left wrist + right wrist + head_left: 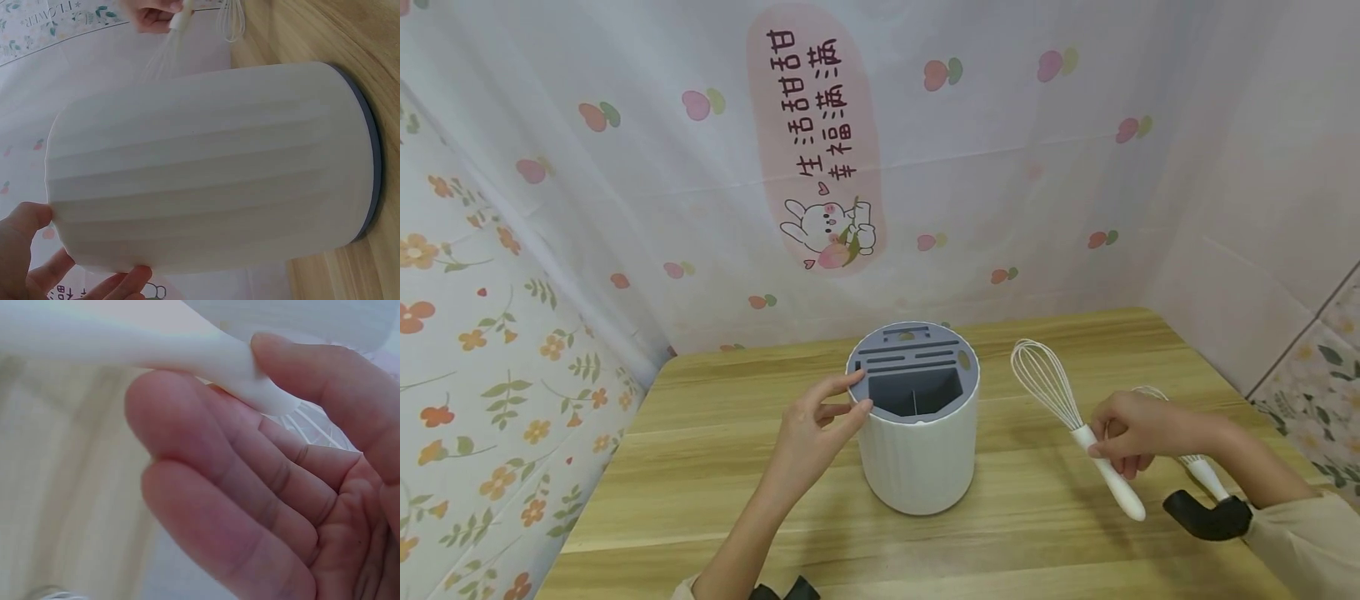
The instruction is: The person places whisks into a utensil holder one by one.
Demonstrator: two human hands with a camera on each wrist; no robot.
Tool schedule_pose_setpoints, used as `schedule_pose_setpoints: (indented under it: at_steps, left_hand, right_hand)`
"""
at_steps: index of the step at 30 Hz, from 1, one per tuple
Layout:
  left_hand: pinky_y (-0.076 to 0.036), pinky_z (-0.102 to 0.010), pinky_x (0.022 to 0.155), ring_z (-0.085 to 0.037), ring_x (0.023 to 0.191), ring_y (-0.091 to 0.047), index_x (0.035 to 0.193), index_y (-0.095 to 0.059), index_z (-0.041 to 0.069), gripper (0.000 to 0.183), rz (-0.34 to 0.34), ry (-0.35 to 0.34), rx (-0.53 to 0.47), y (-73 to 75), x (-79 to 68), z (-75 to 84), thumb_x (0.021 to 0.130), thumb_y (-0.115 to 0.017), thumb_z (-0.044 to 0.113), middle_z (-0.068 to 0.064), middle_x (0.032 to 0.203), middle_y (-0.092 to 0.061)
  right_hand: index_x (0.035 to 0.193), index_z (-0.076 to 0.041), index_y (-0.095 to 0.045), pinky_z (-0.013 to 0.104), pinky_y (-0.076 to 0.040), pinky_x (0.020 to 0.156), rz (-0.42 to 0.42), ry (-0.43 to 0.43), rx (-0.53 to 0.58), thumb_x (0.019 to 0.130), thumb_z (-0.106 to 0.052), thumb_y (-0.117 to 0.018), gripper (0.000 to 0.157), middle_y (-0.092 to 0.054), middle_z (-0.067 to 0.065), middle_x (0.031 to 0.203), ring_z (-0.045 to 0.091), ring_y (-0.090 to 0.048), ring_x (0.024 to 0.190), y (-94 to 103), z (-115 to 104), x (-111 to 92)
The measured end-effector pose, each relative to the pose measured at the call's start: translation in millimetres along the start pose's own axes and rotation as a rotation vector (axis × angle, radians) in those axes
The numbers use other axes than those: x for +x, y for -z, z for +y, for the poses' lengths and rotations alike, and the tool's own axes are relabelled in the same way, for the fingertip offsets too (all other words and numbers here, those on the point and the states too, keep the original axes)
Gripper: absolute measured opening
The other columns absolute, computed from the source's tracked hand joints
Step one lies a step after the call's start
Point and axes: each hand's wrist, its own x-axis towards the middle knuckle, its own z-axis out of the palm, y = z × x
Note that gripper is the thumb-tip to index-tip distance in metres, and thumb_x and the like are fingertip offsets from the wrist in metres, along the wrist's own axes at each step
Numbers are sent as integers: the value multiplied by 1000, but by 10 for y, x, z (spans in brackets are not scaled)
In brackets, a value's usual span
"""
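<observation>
A white ribbed utensil holder (pixel 917 471) with a grey slotted top (pixel 913 354) stands upright on the wooden table, also filling much of the left wrist view. My left hand (pixel 823 421) holds it at the left of its rim, thumb and index finger on the edge and other fingers against the outer wall (pixel 200 175). To the right, my right hand (pixel 1138 429) pinches a white-handled whisk (pixel 1108 471) near the top of its handle, wires pointing up and away. In the right wrist view the thumb presses the whisk's handle (pixel 137 337) against the fingers.
A second, smaller whisk (pixel 1206 479) lies on the table (pixel 722 467) behind my right hand, partly hidden by it. A patterned curtain (pixel 1000 192) hangs along the back edge, and floral cloth (pixel 497 358) lines the left side.
</observation>
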Motion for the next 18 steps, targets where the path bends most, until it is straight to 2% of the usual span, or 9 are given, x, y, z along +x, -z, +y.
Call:
schedule_pose_setpoints:
  at_steps: [5, 11, 18]
  left_hand:
    - [-51, -37, 79, -21, 98, -62, 121, -60, 20, 38, 7, -11, 0, -1, -3, -5, 84, -68, 22, -2, 128, -51]
    - [-51, -38, 81, -21, 97, -62, 121, -60, 19, 38, 12, -22, 1, 0, -5, -9, 84, -68, 22, -2, 127, -52]
    - [-42, -45, 93, -17, 96, -62, 120, -60, 20, 37, 9, -33, 11, 5, -5, -12, 84, -67, 24, 0, 126, -53]
  right_hand:
    - [80, -5, -57, 28, -51, 49, 19, 3, -59, 90, -21, -60, 19, -59, -2, 60, 15, -61, 54, 89, -262, 47]
    - [84, -5, -57, 27, -49, 51, 26, 65, -123, 90, -21, -59, 17, -58, -4, 60, 10, -57, 55, 216, -540, 87]
    - [83, -9, -60, 25, -46, 51, 45, 110, -246, 88, -23, -61, 15, -58, -8, 57, 7, -53, 53, 311, -883, 183]
